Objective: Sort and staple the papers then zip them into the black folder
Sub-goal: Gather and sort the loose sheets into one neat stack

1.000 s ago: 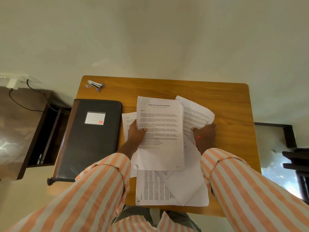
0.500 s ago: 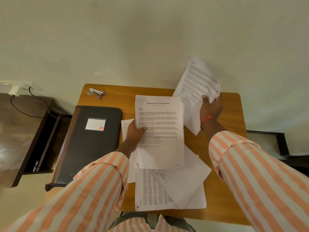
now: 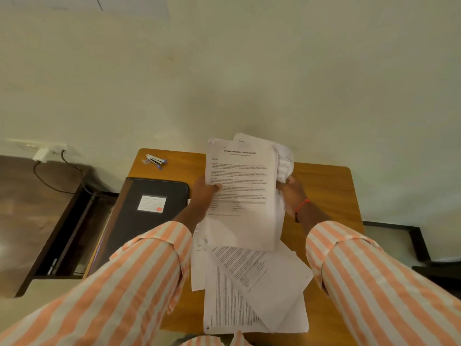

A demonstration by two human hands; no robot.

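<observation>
At the far left of the counter [image 3: 321,186] lies the black folder [image 3: 149,216], shut and flat, with the stapler [image 3: 156,161] just beyond it. Neither is in use yet; this is judged to be the sorting step. To do it well, square the second page behind the title page [image 3: 242,193] before letting go, edges flush, so the stapler can bite 1 clean corner. The left hand [image 3: 205,189] pinches the title page's left edge, thumb on the print. The right hand [image 3: 290,192] is curled round a second sheet [image 3: 284,158] tucked behind it. More loose papers [image 3: 257,290] lie overlapped below, nearer the person.
</observation>
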